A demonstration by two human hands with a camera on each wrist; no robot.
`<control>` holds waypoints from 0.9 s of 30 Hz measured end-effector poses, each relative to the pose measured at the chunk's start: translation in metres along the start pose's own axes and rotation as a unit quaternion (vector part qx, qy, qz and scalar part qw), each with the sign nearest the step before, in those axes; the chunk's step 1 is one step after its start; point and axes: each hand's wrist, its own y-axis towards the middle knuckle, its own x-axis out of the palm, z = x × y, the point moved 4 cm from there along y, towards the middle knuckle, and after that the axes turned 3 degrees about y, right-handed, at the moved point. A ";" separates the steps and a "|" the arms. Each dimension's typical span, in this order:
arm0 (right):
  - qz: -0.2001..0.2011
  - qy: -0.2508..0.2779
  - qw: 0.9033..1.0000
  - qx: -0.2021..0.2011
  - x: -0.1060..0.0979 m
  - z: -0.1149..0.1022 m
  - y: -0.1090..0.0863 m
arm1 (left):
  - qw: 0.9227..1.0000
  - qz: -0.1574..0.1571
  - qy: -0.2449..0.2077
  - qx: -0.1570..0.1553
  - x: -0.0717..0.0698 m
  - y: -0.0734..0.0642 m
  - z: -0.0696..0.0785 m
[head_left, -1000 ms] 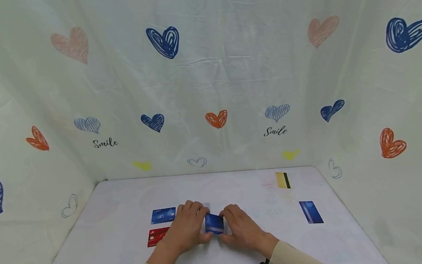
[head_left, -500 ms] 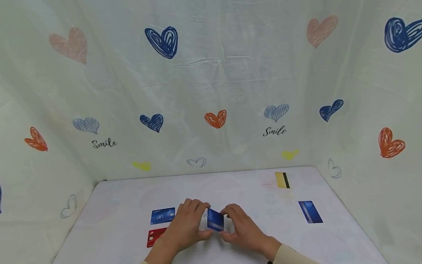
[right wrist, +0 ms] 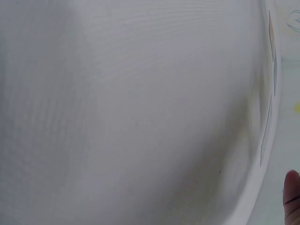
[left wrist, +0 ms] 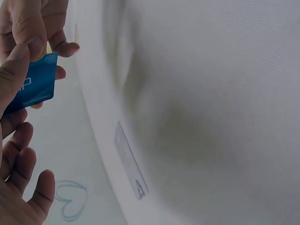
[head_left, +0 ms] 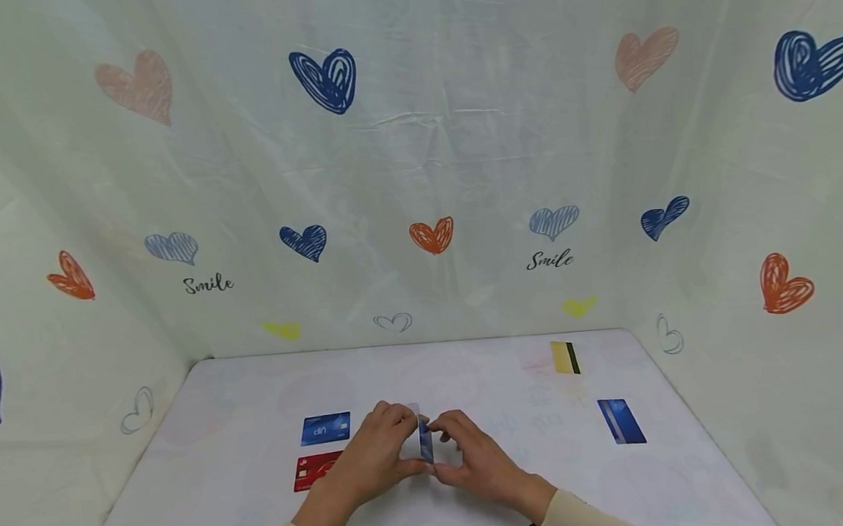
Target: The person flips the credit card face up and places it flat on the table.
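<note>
In the head view a blue bank card is held up, turned nearly edge-on, between both hands. The left hand pinches it with thumb and index finger at its left side. From the other side the right hand pinches it the same way. White lettering shows on the card's blue face in the left wrist view, partly covered by fingers. Just behind the hands lies a pale card, mostly hidden in the head view. A red card lies left of the left hand, partly covered by it.
Above the red card lies a blue card with VIP lettering. On the right of the white table are a gold card with a dark stripe and a striped blue card. A heart-printed curtain surrounds the table.
The held blue card has turned from facing the head camera to nearly edge-on. The right hand has shifted slightly left; the cards on the table stay where they were.
</note>
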 end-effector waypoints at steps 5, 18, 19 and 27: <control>-0.013 0.006 1.000 0.010 -0.001 -0.001 -0.001 | 1.000 -0.010 -0.026 -0.007 0.002 0.001 0.001; -0.028 -0.122 0.992 0.010 -0.006 -0.004 -0.001 | 0.999 -0.022 -0.010 -0.043 0.016 0.001 -0.003; -0.018 -0.140 0.990 -0.001 -0.007 -0.004 -0.002 | 0.999 -0.020 0.003 -0.045 0.017 0.001 -0.003; 0.039 -0.261 0.961 -0.086 -0.015 -0.014 0.002 | 0.994 -0.010 0.095 -0.052 0.026 0.002 -0.003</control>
